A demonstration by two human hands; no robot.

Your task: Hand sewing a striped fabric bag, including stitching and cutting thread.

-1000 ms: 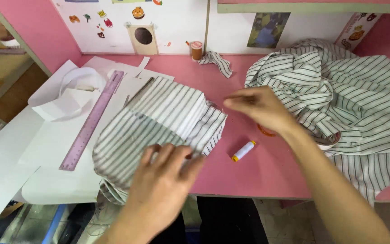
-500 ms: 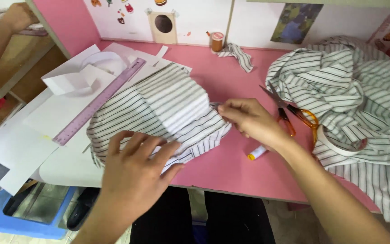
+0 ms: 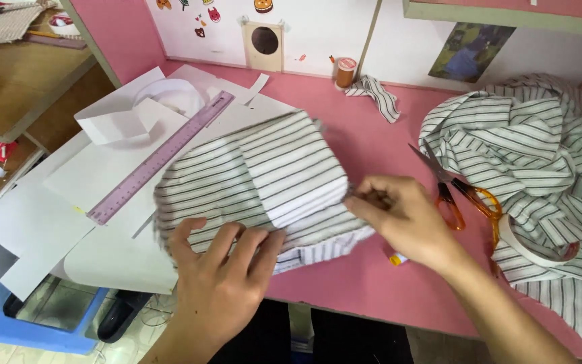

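Observation:
A folded piece of white fabric with dark stripes (image 3: 250, 189) lies on the pink table (image 3: 372, 283), partly over white paper sheets. My left hand (image 3: 220, 269) presses flat on its near edge, fingers spread. My right hand (image 3: 399, 219) pinches the fabric's right edge between thumb and fingers. A smaller folded layer sits on top of the piece, just left of my right hand.
A purple ruler (image 3: 159, 158) lies on white paper (image 3: 89, 182) at left. Orange-handled scissors (image 3: 456, 189) and a small yellow-tipped stick (image 3: 397, 258) lie right of my hand. A striped shirt heap (image 3: 540, 162) fills the right. A thread spool (image 3: 345, 73) stands at the back.
My view has shifted, so the fabric sits more to the centre. My right hand has closed on the fabric's right edge. My left hand stays pressed on the near edge.

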